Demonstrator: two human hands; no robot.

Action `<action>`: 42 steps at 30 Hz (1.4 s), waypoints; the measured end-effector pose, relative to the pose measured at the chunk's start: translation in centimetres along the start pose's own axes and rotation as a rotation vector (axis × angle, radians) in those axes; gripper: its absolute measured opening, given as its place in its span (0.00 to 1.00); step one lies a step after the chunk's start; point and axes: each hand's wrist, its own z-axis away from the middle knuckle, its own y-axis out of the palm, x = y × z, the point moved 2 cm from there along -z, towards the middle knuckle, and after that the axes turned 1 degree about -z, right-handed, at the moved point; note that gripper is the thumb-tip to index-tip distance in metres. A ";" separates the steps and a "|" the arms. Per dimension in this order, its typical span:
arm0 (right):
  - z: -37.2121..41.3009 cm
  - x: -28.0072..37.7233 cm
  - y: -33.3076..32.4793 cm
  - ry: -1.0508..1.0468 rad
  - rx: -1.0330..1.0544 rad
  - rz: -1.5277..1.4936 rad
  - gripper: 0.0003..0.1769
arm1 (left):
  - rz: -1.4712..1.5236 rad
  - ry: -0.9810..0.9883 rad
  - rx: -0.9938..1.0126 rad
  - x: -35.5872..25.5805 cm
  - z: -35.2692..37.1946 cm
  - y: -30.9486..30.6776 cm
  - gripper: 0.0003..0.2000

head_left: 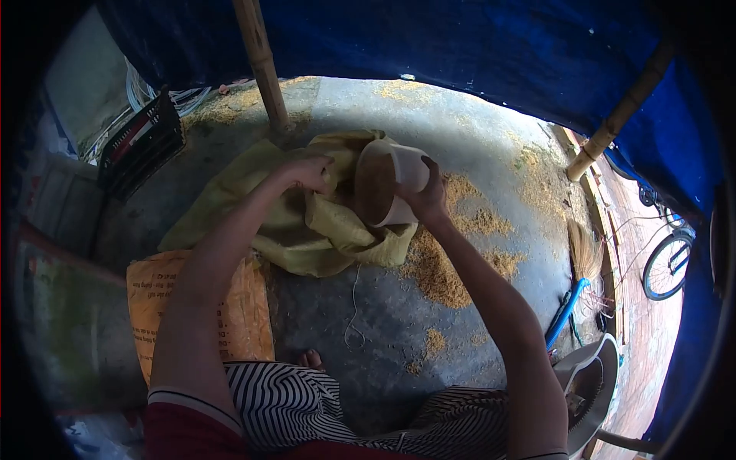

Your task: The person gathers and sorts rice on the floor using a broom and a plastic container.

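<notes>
Two hands busy, left (308, 172) gripping yellow sack (322, 222), right (426, 201) grasping white bucket (391, 182), sack's inside hidden.

The person wears a red sleeve (182, 420) and black-and-white striped trousers (285, 405).

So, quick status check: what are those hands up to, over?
Left hand gripping yellow sack mouth. Right hand holding white container, tipped toward sack. Loose grain on floor beside it.
</notes>
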 end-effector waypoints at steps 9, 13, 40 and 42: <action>1.7 3.3 5.4 -0.275 -0.001 0.391 0.51 | 0.215 -0.046 0.058 2.1 1.7 -3.2 0.44; 2.4 4.8 6.2 -0.338 0.110 0.301 0.52 | 0.254 -0.203 0.095 4.1 2.7 -4.3 0.44; -1.7 -1.6 -8.8 0.082 -0.348 0.020 0.56 | -0.346 -0.078 -0.115 -1.4 -0.7 -2.8 0.33; -0.6 -2.7 -12.3 0.039 -0.454 0.352 0.54 | -0.362 0.043 -0.150 -6.4 -0.8 -1.7 0.32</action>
